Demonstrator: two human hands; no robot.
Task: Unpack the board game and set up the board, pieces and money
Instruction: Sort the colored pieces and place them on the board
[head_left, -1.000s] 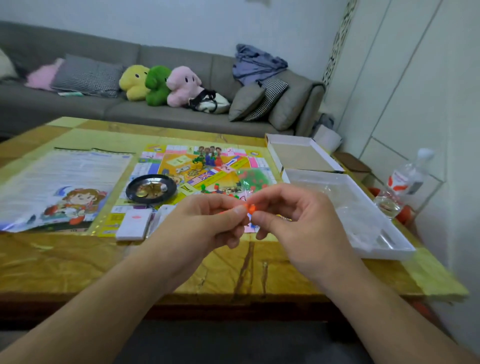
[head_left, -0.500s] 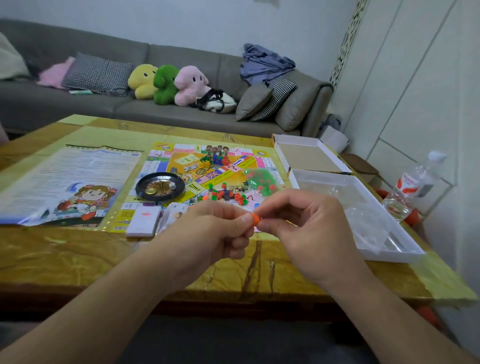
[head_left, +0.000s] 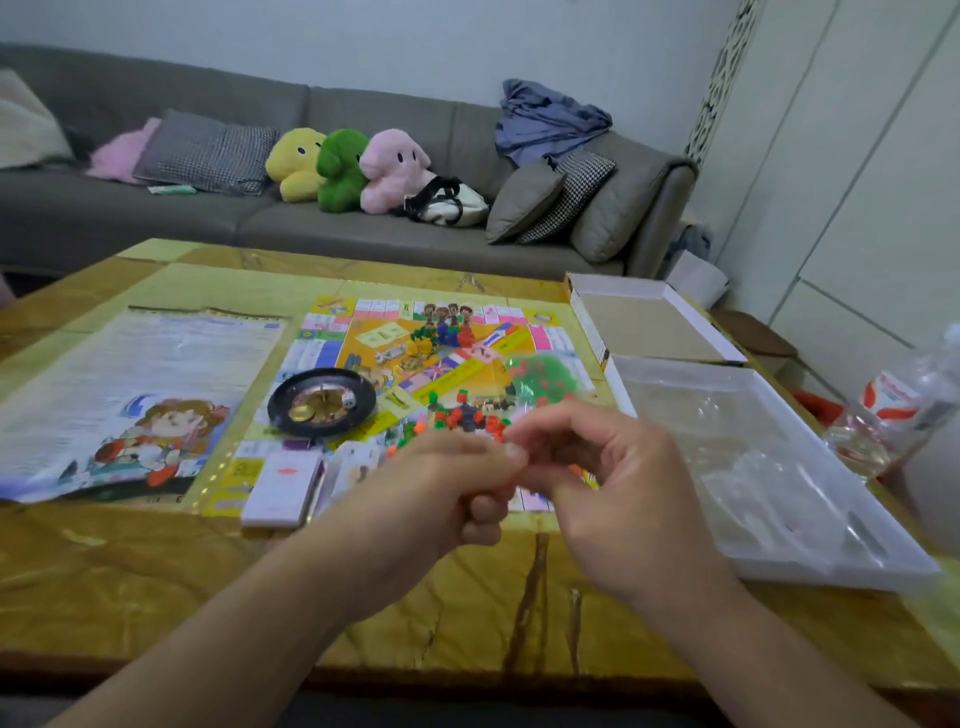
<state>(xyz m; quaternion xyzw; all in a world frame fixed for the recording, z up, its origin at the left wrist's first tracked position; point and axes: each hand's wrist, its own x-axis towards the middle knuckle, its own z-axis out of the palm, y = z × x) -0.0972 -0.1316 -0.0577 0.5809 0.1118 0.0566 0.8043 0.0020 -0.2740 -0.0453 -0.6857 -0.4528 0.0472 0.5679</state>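
While the board (head_left: 441, 358) lies unfolded on the table (head_left: 156, 587), both hands meet just above its near edge. The left hand (head_left: 447, 493) is curled tight, thumb pressed toward the fingertips of the right hand (head_left: 613, 488), whose fingers are bent in a narrow pinch. They seem to work on something very small between them, probably one of the tiny pieces, but blur hides it, so I cannot tell what either hand holds.

A scatter of red and green pieces (head_left: 467, 415) sits on the board just beyond the hands, close enough to pick from, and a clear bag of more pieces (head_left: 543, 371) lies behind it. The black spinner dish (head_left: 322, 400) rests on the board's left part, and a small deck of cards (head_left: 283, 483) sits at the near edge, likely parked there until sorted. The rule sheet (head_left: 135, 389) is spread to the left, out of the way. The box tray (head_left: 769, 467) and lid (head_left: 649, 322) stand open at the right, within reach for further unpacking.
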